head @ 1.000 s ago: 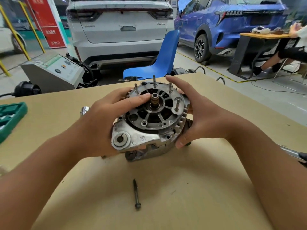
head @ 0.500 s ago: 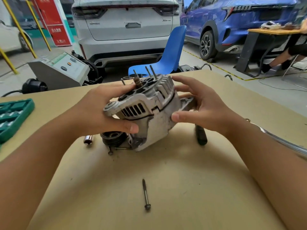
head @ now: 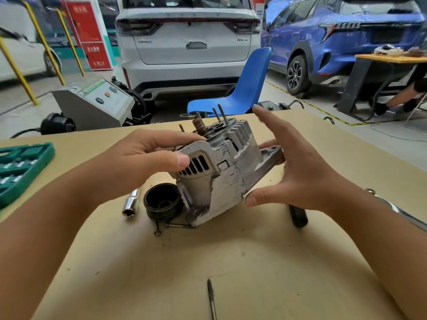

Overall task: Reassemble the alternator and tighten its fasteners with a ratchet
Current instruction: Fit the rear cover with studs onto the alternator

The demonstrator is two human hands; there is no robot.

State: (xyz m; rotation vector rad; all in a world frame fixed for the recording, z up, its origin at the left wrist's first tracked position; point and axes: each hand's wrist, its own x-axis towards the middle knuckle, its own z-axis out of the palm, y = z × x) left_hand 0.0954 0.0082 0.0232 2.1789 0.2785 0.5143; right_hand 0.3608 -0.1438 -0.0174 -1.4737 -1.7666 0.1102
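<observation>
At the middle of the cardboard-covered bench [head: 254,269] we have the alternator [head: 215,179] tipped on its side, its black pulley [head: 163,204] low at the near left and touching the bench, its studs [head: 219,115] and rusty shaft end pointing up and away. We judge the job to be in its early-middle stretch: the two housing halves sit together, yet a long bolt [head: 212,299] lies loose near us, two more thin fasteners [head: 175,226] lie just beside the pulley, and a chrome socket [head: 130,203] rests on the bench to the pulley's left. The ratchet [head: 397,210] lies untouched at the right edge under our forearm, so we take all the tightening to be still ahead.

Our left hand [head: 141,158] grips the upper housing, thumb pressed beside the vent slots and fingers curled over the far rim. Our right hand [head: 300,172] is spread wide, fingers straight; the thumb tip touches the lower casing and the palm lies near the mounting ear, steadying rather than gripping. A dark handle [head: 298,217] lies beneath it.
</observation>
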